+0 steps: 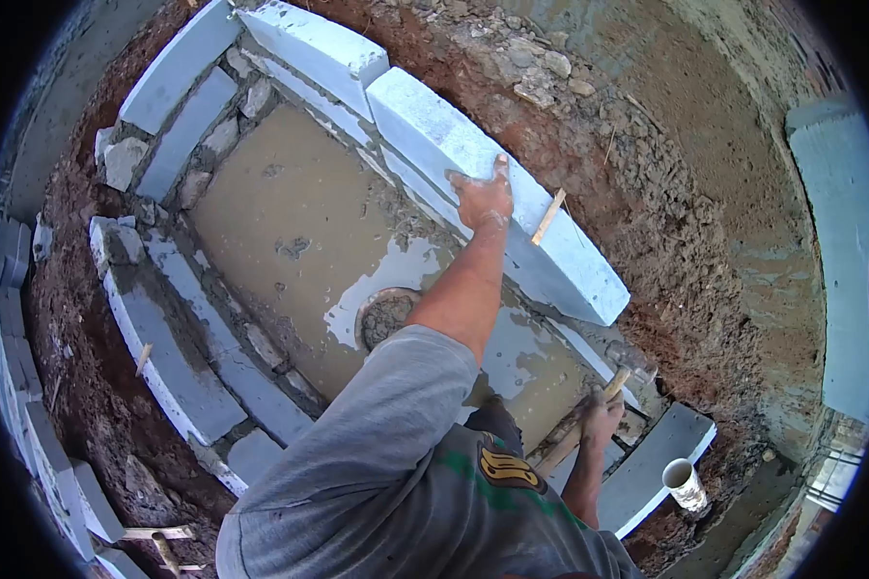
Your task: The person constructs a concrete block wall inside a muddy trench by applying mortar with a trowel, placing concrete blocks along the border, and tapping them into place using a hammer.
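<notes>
My left hand (pixel 483 200) rests on a long pale concrete block (pixel 560 256), its thumb and a finger spread apart near the inner edge. The block sits on top of a low wall, end to end with another block (pixel 323 48). A short wooden strip (pixel 548 217) lies across its top, right of that hand. At the lower right, my right hand (pixel 601 421) is closed around the wooden handle of a hammer (pixel 631 361), whose head points away from me. Between my arms and the left wall, a round pan (pixel 362 318) holds grey mortar, partly hidden by my left arm.
Wet muddy water (pixel 290 203) covers the floor inside the block walls. A stepped block wall (pixel 164 357) runs along the left. A white pipe piece (pixel 686 485) stands beside a grey block (pixel 658 463) at lower right. Loose soil and rubble (pixel 599 125) lie behind the wall.
</notes>
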A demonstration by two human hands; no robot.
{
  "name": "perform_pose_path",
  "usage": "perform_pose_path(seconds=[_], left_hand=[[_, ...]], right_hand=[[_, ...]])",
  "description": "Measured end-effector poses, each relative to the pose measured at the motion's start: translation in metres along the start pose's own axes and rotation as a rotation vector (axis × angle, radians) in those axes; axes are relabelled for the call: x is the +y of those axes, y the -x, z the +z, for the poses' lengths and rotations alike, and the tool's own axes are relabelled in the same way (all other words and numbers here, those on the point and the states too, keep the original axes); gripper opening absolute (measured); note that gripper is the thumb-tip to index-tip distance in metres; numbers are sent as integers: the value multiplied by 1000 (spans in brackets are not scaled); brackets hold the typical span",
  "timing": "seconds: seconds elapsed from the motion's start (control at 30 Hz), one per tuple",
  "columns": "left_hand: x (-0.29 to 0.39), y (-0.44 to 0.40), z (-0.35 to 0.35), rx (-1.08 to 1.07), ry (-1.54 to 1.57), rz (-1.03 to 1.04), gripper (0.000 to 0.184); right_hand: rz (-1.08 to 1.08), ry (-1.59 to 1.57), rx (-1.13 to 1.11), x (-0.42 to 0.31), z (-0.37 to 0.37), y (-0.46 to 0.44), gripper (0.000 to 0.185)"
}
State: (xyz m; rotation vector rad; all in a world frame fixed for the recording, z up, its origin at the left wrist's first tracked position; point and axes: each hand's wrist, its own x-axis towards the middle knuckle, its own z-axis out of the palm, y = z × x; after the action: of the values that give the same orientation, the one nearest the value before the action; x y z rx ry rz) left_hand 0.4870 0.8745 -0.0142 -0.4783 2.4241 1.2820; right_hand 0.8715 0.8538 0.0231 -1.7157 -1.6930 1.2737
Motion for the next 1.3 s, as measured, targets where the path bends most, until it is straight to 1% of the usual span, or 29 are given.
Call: perform_pose_path(seconds=[0.1,0.2,0.27,0.3,0.33,0.4,0.47,0.53,0.57,0.63,0.77,0.87,0.97,1.1,1.2,1.23,1.3], left_hand=[[1,1,-6,-34,9,-19,111],[3,2,-13,-99,31,-44,112],[4,3,-15,-120,60,-45,112],[-1,-1,-5,-57,48,-5,112],[1,-1,-5,-69,48,-6,111],[0,-1,-8,-92,26,-17,111],[2,0,-12,-104,31,-25,109],[-1,-1,-9,-97,51,-20,107],[-4,-5,-9,-161,41,-21,103],[-7,-6,-8,-160,51,-9,103],[-12,-10,-2,-182,-39,42,104],[-4,-5,-15,-208,34,-14,104],[-9,-10,-2,-174,49,-36,105],[-11,-12,1,-157,29,-16,104],[-5,-3,-15,-183,11,-4,99],[-7,-8,-8,-172,-33,-20,93],[-14,-11,1,-128,-30,18,86]], right_hand=[[-399,270,34,-19,-7,10,18],[-427,319,-181,-121,19,4,21],[-632,414,-262,-176,52,-14,22],[-791,426,-265,-204,72,-21,22],[-945,430,-272,-229,95,-26,22],[-1171,399,-256,-267,141,-36,21],[-1260,452,-235,-289,187,-51,25],[-1133,695,-275,-301,228,-60,28],[-1147,793,-317,-294,251,-74,29],[-1167,996,-397,-267,290,-105,30],[-1153,982,-421,-265,290,-108,32],[-1140,942,-389,-268,276,-100,32],[-1152,848,-344,-275,253,-82,33],[-1149,838,-339,-276,259,-81,32],[-1126,966,-429,-255,280,-103,32],[-1128,976,-428,-258,279,-103,33],[-1129,978,-432,-260,261,-98,33]])
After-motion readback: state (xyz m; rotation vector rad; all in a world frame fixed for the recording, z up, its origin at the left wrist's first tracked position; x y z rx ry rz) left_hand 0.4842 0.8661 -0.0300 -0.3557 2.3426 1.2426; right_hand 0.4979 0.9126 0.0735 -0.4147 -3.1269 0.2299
